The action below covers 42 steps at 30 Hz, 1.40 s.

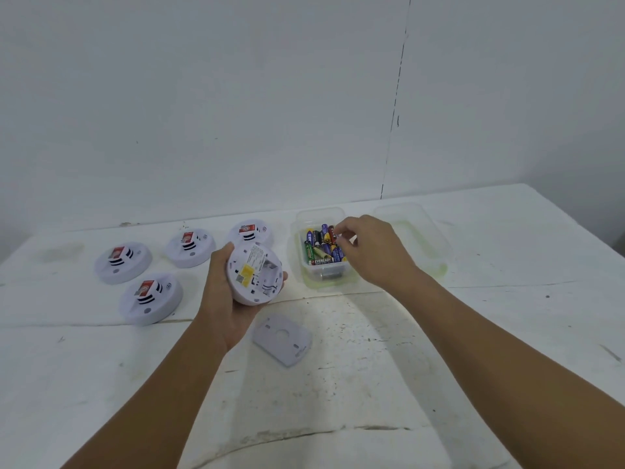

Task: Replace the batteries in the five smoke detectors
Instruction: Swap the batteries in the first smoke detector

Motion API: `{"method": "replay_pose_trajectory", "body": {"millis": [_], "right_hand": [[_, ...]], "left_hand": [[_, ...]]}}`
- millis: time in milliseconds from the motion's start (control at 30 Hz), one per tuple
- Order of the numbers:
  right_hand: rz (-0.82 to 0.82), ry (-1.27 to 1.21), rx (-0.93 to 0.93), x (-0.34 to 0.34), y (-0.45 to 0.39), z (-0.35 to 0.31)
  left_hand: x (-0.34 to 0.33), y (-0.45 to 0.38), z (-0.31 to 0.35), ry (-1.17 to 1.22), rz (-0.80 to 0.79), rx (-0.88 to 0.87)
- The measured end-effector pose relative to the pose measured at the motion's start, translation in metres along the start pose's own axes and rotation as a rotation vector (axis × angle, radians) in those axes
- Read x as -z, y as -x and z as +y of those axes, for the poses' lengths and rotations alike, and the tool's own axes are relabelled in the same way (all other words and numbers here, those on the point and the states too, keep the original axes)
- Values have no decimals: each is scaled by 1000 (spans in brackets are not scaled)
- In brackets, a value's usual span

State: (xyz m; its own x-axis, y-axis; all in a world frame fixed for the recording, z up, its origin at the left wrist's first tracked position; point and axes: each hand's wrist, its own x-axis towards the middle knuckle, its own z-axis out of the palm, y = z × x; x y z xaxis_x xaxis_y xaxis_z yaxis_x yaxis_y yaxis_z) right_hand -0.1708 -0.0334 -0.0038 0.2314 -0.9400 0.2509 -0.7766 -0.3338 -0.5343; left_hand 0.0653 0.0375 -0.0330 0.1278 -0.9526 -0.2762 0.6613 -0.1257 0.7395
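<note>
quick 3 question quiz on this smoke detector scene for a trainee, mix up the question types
1. True or false: the left hand holds a smoke detector turned back side up, its battery bay open.
2. How many other detectors lie on the table?
A. two
B. four
C. five
3. Fill in: the right hand reaches into the clear ___ of batteries.

Key
1. True; its cover plate lies on the table below it.
2. B; four detectors sit face up at the left.
3. Box; whether the fingers already pinch a battery cannot be told.
</note>
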Motion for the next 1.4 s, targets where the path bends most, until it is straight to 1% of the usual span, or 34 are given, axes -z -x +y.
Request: {"method": "replay_pose_trajectory", "body": {"millis": [133, 267, 400, 567, 733, 933, 1033, 1133, 1200, 1300, 1400], "right_hand": [[-112, 60, -30, -2, -9, -10], [-186, 110, -47, -9, -20, -15], [-274, 221, -65, -11, -31, -20], [-381, 369, -62, -19, -42, -29], [-405, 483, -59, -30, -52, -32], [-461, 495, -84, -31, -56, -32], [-403, 488, -86, -30, -55, -33], [-229, 399, -60, -23, -50, -35], [-113, 222, -24, -20, -44, -39], [42, -143, 60, -19, -25, -58], [102, -420, 96, -25, 2, -86]], "left_hand": [[14, -9, 2, 5, 21, 6], [25, -15, -1, -3, 29, 50], [27, -18, 0, -9, 7, 117], [24, -20, 1, -8, -16, 149], [27, -24, 1, -13, -7, 171], [28, -26, 1, -30, 4, 174], [28, -26, 1, -39, 10, 171], [30, -27, 1, -39, 17, 168], [30, -28, 1, -46, 18, 167], [28, -26, 1, -42, 7, 160], [27, -22, 2, -21, -25, 145]]}}
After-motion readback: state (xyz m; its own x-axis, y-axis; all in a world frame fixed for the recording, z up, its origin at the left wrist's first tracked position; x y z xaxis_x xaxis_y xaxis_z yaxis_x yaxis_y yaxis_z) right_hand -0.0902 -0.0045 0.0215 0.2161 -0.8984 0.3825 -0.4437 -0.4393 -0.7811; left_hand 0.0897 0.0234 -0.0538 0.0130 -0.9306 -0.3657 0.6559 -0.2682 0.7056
